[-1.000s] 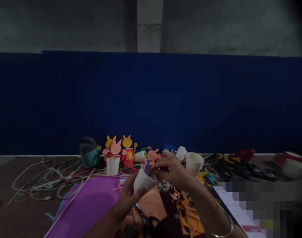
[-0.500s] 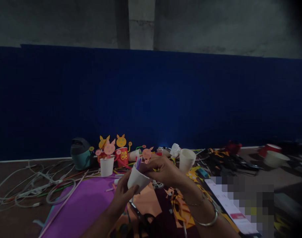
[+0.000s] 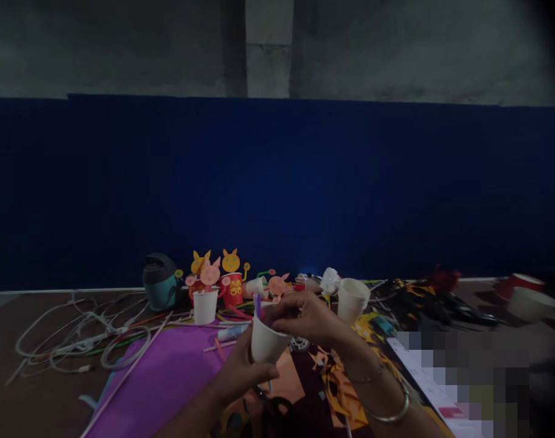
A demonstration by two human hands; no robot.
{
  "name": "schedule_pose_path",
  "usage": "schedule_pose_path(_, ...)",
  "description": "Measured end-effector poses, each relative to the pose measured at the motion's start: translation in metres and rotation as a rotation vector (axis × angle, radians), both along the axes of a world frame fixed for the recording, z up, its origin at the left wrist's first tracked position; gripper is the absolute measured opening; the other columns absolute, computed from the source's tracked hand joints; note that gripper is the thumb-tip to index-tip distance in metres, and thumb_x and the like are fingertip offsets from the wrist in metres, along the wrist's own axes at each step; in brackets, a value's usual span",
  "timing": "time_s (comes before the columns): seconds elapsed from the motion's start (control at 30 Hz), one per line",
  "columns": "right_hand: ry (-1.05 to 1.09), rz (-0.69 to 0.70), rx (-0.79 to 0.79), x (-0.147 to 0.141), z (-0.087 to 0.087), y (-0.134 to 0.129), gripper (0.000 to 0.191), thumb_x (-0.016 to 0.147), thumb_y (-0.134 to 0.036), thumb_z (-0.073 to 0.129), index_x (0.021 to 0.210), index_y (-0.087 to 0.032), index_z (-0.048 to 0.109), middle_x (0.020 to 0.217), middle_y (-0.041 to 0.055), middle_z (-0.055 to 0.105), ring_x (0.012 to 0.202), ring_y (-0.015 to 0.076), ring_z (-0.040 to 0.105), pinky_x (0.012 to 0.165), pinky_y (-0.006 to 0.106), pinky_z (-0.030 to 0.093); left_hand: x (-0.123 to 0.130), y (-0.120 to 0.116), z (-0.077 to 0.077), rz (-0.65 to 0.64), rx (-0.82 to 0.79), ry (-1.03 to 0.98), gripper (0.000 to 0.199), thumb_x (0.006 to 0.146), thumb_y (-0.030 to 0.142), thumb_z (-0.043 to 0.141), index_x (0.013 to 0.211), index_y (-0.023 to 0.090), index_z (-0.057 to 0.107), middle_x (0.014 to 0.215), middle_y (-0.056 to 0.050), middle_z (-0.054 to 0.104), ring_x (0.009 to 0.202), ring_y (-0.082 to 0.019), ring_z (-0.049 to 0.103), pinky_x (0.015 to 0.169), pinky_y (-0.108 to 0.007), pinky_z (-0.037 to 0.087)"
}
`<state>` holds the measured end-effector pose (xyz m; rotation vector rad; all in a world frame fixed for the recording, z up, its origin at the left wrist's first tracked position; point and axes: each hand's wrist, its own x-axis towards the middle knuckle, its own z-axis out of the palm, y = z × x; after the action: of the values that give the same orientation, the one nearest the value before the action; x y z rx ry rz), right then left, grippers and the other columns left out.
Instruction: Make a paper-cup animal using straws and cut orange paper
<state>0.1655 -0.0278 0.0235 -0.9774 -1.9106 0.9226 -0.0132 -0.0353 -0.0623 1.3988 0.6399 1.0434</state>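
Observation:
My left hand [image 3: 241, 372] grips a white paper cup [image 3: 267, 342] from below, holding it nearly upright above the table. A purple straw [image 3: 258, 307] rises from the cup's mouth. My right hand [image 3: 302, 317] reaches across from the right, its fingertips pinched at the cup's rim beside the straw. The inside of the cup is hidden by my fingers. Black-handled scissors [image 3: 275, 413] lie below my left wrist, partly hidden.
A purple foam sheet [image 3: 168, 371] lies left of my hands, with tangled white cords [image 3: 76, 340] beyond it. Paper cups with cut-out animal faces [image 3: 205, 307] stand at the back, near a teal device [image 3: 159, 281]. A plain paper cup [image 3: 351, 300] stands right of my hand, above orange paper scraps [image 3: 336, 389].
The cup has turned from tilted to nearly upright, and the straw now stands higher from its mouth. My right hand has moved slightly along the rim.

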Motion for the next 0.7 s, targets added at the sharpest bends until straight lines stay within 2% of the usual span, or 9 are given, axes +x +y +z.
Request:
schedule_pose_path(0.1,-0.099,-0.002,0.112,0.001,-0.001,-0.001,0.014,0.068,-0.01,0.069,0.075,-0.019,0.076,0.067,-0.001,0.066,0.065,0.0134,0.058,0.06,0.026,0.044,0.002,0.002,-0.001,0.104,0.064,0.128,0.06,0.055,0.041,0.08,0.107,0.017,0.062,0.09,-0.006,0.064,0.077,-0.02,0.054,0.064,-0.028,0.045)
schedule_pose_path(0.23,-0.091,-0.035,0.298,-0.001,0.0,-0.002,0.008,0.068,-0.014,0.074,0.066,-0.022,0.074,0.076,0.0,0.061,0.078,0.0161,0.057,0.071,0.03,0.045,0.002,0.005,-0.002,0.169,0.068,0.142,0.044,0.061,0.039,0.075,0.098,0.017,0.062,0.078,-0.004,0.063,0.067,-0.017,0.052,0.058,-0.026,0.043)
schedule_pose_path(0.33,-0.034,-0.063,0.29,-0.004,0.002,-0.003,0.006,0.068,-0.018,0.076,0.067,-0.023,0.073,0.076,-0.0002,0.058,0.078,0.0164,0.056,0.071,0.031,0.046,0.0,0.004,0.003,0.194,0.091,0.116,0.049,0.06,0.039,0.077,0.101,0.017,0.061,0.085,-0.005,0.065,0.07,-0.018,0.054,0.061,-0.027,0.045)
schedule_pose_path(0.47,-0.002,-0.186,0.257,-0.006,0.005,-0.003,0.016,0.064,-0.023,0.081,0.057,-0.019,0.067,0.096,0.0043,0.056,0.094,0.0204,0.055,0.083,0.037,0.045,-0.002,0.002,0.009,0.2,0.041,0.063,0.054,0.059,0.043,0.078,0.103,0.016,0.062,0.084,-0.005,0.066,0.07,-0.018,0.056,0.062,-0.028,0.046)
schedule_pose_path(0.6,0.001,-0.128,0.22,-0.005,0.004,0.0,0.018,0.066,-0.021,0.079,0.057,-0.018,0.064,0.104,0.0054,0.057,0.103,0.0219,0.054,0.089,0.039,0.043,-0.004,0.002,0.005,0.16,-0.011,0.018,0.051,0.058,0.042,0.08,0.1,0.016,0.063,0.079,-0.003,0.064,0.07,-0.016,0.055,0.061,-0.025,0.045)
schedule_pose_path(0.7,-0.017,-0.094,0.178,-0.005,-0.001,0.003,0.018,0.068,-0.014,0.073,0.055,-0.017,0.061,0.104,0.0052,0.06,0.096,0.0194,0.057,0.082,0.034,0.047,-0.007,0.002,0.003,0.068,-0.114,0.001,0.06,0.056,0.044,0.081,0.106,0.017,0.063,0.079,-0.004,0.064,0.067,-0.016,0.056,0.056,-0.023,0.043)
